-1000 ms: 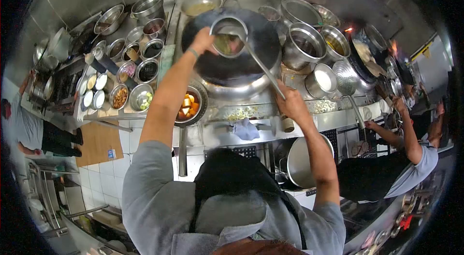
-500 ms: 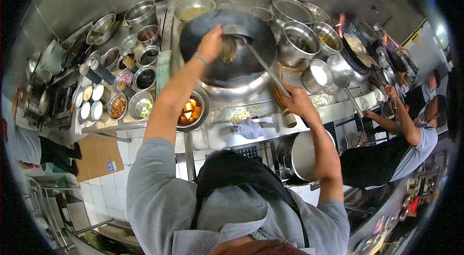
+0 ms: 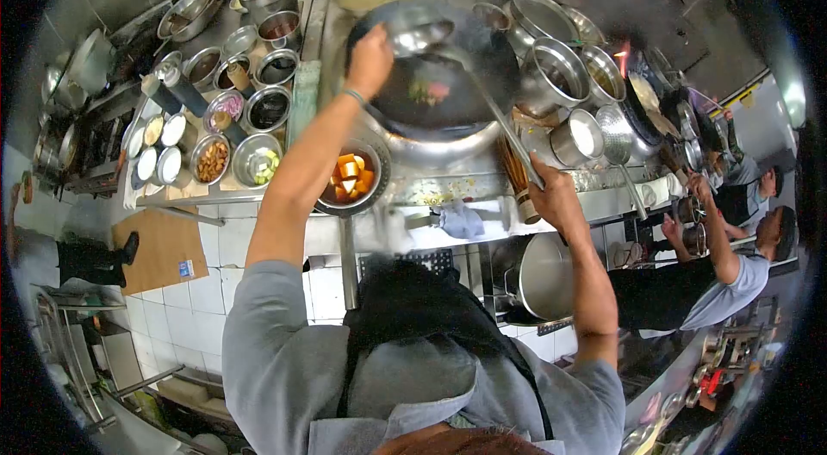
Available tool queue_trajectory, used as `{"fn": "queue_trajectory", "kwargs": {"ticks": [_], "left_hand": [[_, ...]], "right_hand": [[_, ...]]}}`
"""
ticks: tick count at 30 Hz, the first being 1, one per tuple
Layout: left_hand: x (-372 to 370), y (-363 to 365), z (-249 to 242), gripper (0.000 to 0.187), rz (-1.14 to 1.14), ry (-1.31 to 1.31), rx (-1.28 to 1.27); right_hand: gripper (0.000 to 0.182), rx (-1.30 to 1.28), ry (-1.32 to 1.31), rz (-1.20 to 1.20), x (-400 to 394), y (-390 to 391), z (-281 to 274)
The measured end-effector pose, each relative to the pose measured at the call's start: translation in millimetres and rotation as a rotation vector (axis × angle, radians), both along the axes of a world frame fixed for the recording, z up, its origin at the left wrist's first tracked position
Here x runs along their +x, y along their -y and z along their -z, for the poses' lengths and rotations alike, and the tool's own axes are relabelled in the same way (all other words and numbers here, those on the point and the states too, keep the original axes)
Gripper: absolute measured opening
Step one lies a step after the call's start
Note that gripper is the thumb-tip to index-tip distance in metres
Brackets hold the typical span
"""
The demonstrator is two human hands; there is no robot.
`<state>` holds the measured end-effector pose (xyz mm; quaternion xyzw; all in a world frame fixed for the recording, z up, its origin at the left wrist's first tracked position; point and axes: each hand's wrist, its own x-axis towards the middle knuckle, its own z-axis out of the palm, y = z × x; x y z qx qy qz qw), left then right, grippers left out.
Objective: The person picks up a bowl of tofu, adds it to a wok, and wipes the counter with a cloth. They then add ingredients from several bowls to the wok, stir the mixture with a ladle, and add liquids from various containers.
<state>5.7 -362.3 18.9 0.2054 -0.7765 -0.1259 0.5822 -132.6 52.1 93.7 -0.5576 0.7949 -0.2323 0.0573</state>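
Black metal, one large round wok (image 3: 469, 106), set in the steel bench (image 3: 478, 172); on its floor, a small heap of green and pinkish food pieces (image 3: 428, 93).

Silver-coloured metal bowl (image 3: 420, 34), one, shallow and round, above the far part of the wok, in the grip of the left hand (image 3: 370, 63). Grip closed about the bowl's left side; exact finger placement blurred.

Steel ladle (image 3: 493, 110), one, long straight handle, slanting from the wok toward the near right. Lower end in the grip of the right hand (image 3: 556, 192), fingers wrapped round it; far end over the wok, blurred.

Bundled bamboo brush (image 3: 517, 179), one, just beside the right hand, below the ladle's handle.

Round metal pan (image 3: 384, 171), long-handled, one, near the left forearm; contains orange and white chunks (image 3: 348, 174).

Blue-grey crumpled cloth (image 3: 461, 220), one, at the near edge of the bench.

Left of the wok: a steel bowl with green pieces (image 3: 245, 160), another with brown pieces (image 3: 209, 183).

Right of the wok: a tall steel pot with dark contents (image 3: 551, 97), a smaller steel pot with white contents (image 3: 566, 145), a perforated metal skimmer (image 3: 613, 132).

Far right: another person in grey shirt and black apron (image 3: 663, 296).
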Motion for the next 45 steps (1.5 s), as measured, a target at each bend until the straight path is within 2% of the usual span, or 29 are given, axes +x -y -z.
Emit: {"fn": "queue_trajectory", "kwargs": {"ticks": [1,3,5,7,8,10,13,14,16,17,18,19,21,22,23,24,27,30,31,34,35,36,37,38,39,40,42,43,45], "left_hand": [[8.9,3.8,-1.3,0.014,-0.086,0.145,0.266],[32.4,-6.2,-28.2,0.018,-0.087,0.128,0.514],[47.6,-4.4,-36.2,0.024,0.207,-0.155,0.873],[60.8,-14.1,-53.0,0.025,0.372,-0.348,0.943],[67.5,-15.1,-59.0,0.024,0.373,-0.361,1.013],[78.6,-6.7,-46.7,0.023,0.487,-0.425,1.049],[102.0,-28.7,-51.8,0.026,0.495,-0.408,1.136],[108.0,-42.1,-56.1,0.024,0.545,-0.437,1.149],[112.9,-62.1,-48.1,0.024,0.606,-0.422,1.180],[115.1,-74.3,-40.2,0.023,0.631,-0.458,1.191],[119.5,-110.8,-53.1,0.023,0.729,-0.368,1.078],[116.1,-114.6,-39.6,0.024,0.678,-0.359,1.217],[103.2,-159.1,-48.2,0.024,0.650,-0.256,1.341],[95.4,-171.1,-41.4,0.024,0.693,-0.124,1.354],[83.5,-200.2,-46.7,0.021,0.752,-0.059,1.330],[71.8,-227.7,-49.5,0.021,0.807,0.011,1.347],[41.7,-297.6,-46.7,0.020,0.945,0.202,1.345],[13.4,-374.0,-40.1,0.021,1.120,0.431,1.371],[9.4,-409.0,-45.6,0.016,1.235,0.460,1.428],[-1.4,-487.1,-35.5,0.015,1.397,0.643,1.500],[-2.9,-506.6,-32.3,0.014,1.418,0.694,1.515],[-4.7,-522.0,-27.5,0.014,1.434,0.737,1.531],[-6.9,-529.3,-18.5,0.016,1.447,0.793,1.520],[-7.1,-531.5,-5.5,0.017,1.456,0.838,1.510],[-6.0,-530.6,7.6,0.019,1.459,0.881,1.503],[-4.8,-530.2,20.2,0.017,1.402,0.920,1.481],[1.7,-527.8,34.3,0.014,1.306,0.951,1.512],[6.9,-524.0,40.3,0.012,1.254,0.962,1.531],[18.4,-512.5,51.8,0.013,1.159,0.942,1.536]], "right_hand": [[0.056,-0.003,-0.009,-0.025,-1.0,-0.8,-1.9],[0.057,0.058,-0.011,-0.054,-3.0,1.3,-8.8],[0.057,0.184,0.003,-0.050,-5.5,7.0,-15.9],[0.057,0.093,-0.012,-0.080,-11.0,14.6,-4.3],[0.057,0.013,-0.055,-0.087,-11.7,19.4,8.5],[0.056,-0.080,-0.135,-0.033,-10.3,34.7,20.6],[0.056,0.151,-0.123,0.070,-21.0,47.4,26.9],[0.054,0.187,-0.065,0.121,-32.0,50.3,46.2],[0.045,0.292,-0.236,0.070,-43.2,54.5,66.8],[0.037,0.020,-0.426,-0.010,-35.9,53.5,72.2],[0.036,-0.149,-0.454,-0.003,-30.5,53.3,76.8],[0.041,-0.361,-0.383,-0.020,-4.6,52.4,53.2],[0.049,-0.512,-0.250,0.090,48.7,33.0,29.6],[0.061,-0.398,-0.188,0.081,71.0,17.5,21.5],[0.060,-0.421,-0.127,0.064,85.9,1.9,30.2],[0.046,-0.497,-0.018,0.106,98.8,-13.4,39.8],[0.039,-0.775,-0.073,0.284,109.3,-75.4,64.3],[0.027,-0.749,-0.009,0.612,114.5,-155.9,84.8],[0.022,-0.840,0.001,0.693,113.1,-188.7,89.8],[0.019,-0.874,0.087,1.023,125.3,-305.4,93.9],[0.020,-0.844,0.053,1.139,124.1,-349.1,119.0],[0.020,-0.788,0.141,1.295,135.6,-395.5,106.9],[0.019,-0.744,0.024,1.403,140.6,-443.3,115.3],[0.019,-0.834,-0.111,1.432,140.7,-496.4,139.3],[0.018,-0.689,-0.134,1.623,150.8,-544.4,134.2],[0.018,-0.493,-0.293,1.786,158.6,-589.9,127.6],[0.023,-0.367,-0.218,2.107,165.4,-685.0,145.1],[0.024,-0.372,-0.448,2.129,167.6,-748.4,186.8],[0.025,-0.353,-0.395,2.285,188.8,-806.4,186.6]]}}
